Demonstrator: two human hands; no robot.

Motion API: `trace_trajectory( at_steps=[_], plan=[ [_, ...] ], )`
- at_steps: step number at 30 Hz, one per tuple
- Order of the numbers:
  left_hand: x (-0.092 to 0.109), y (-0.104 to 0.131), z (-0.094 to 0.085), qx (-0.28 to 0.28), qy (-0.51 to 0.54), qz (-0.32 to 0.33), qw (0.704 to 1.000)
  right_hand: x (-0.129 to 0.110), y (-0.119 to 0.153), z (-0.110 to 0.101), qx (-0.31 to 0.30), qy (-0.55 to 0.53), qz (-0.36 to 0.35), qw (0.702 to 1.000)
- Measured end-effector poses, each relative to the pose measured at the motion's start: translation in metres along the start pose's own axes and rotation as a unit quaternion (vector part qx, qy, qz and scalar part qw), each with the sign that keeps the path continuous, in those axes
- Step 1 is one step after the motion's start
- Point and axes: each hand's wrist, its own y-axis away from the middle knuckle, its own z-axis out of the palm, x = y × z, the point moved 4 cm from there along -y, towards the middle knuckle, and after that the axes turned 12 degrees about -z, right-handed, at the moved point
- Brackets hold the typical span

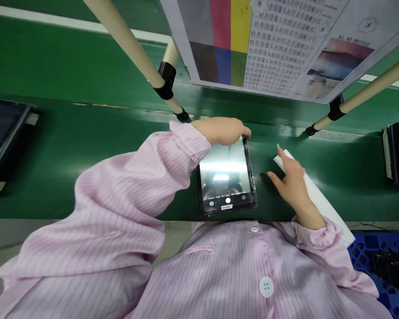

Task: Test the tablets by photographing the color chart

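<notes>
Green bench (69,137) carries the tablet (224,179), long axis pointing away from the torso (232,270). I see the left hand (221,130) nearer, at the tablet's far edge, grip hidden: cannot tell. Fingers spread, the right hand (291,179) sits right of the tablet.

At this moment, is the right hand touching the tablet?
Apart: the head view shows bare green tabletop between the right hand and the tablet.

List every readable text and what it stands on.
Chart: "检查摄像头拍照是否清晰", repeated in rows; row ends blurred.
Chart, above photo and in starburst: too blurred.
Tablet: words near its lower edge, too small.
Sticker on tablet: too small.
</notes>
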Motion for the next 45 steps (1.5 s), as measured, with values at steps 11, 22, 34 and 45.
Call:
trace_trajectory(
  at_steps=[11, 22, 34, 45],
  plan=[
    [0.014, 0.008, -0.006, -0.052, -0.093, 0.011, 0.994, -0.025, -0.055, 0.087, 0.011, -0.445, 0.057, 0.894],
    [0.027, 0.019, -0.014, -0.054, -0.143, -0.002, 0.988, -0.012, -0.062, 0.096, 0.054, -0.502, 0.093, 0.858],
    [0.017, 0.021, -0.007, 0.009, -0.026, 0.011, 1.0, -0.009, -0.058, 0.074, 0.086, -0.407, 0.068, 0.907],
    [-0.113, 0.101, 0.085, 0.435, 0.463, -0.154, 0.757, -0.114, -0.036, 0.05, -0.12, -0.062, -0.239, 0.961]
  ],
)
